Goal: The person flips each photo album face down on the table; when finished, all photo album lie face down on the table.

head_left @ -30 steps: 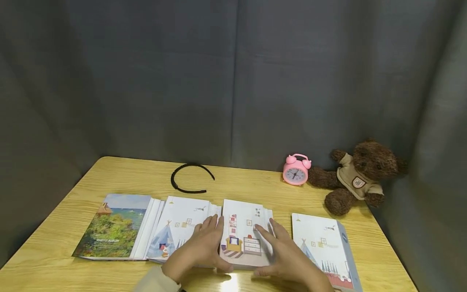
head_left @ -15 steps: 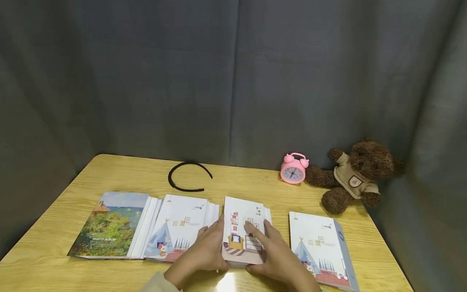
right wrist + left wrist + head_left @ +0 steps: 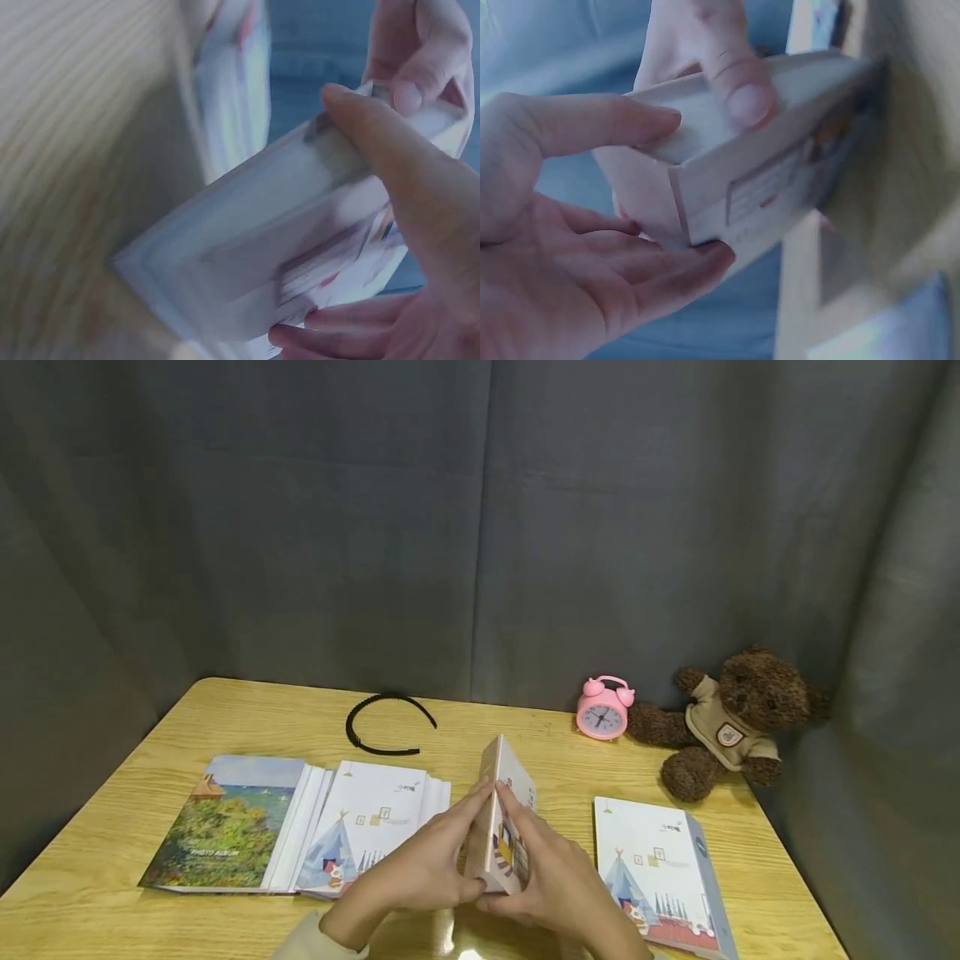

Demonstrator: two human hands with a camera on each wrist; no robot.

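A small white photo album (image 3: 501, 814) with a room drawing on its cover stands tilted on its edge at the middle front of the wooden table (image 3: 262, 727). My left hand (image 3: 431, 860) holds its left face and my right hand (image 3: 543, 864) grips its cover side. In the left wrist view the album (image 3: 780, 172) lies between my left fingers (image 3: 615, 124) and a thumb of the other hand. The right wrist view shows the album (image 3: 285, 225) blurred, with my right thumb (image 3: 375, 142) on its edge.
A landscape photo album (image 3: 225, 822) and a white tent-cover album (image 3: 371, 827) lie at the left. Another tent-cover album (image 3: 652, 868) lies at the right. A black headband (image 3: 386, 724), a pink alarm clock (image 3: 603, 710) and a brown teddy bear (image 3: 731, 718) sit further back.
The middle album lay flat under both hands. Both hands have now lifted it up onto its edge, so its cover faces right.
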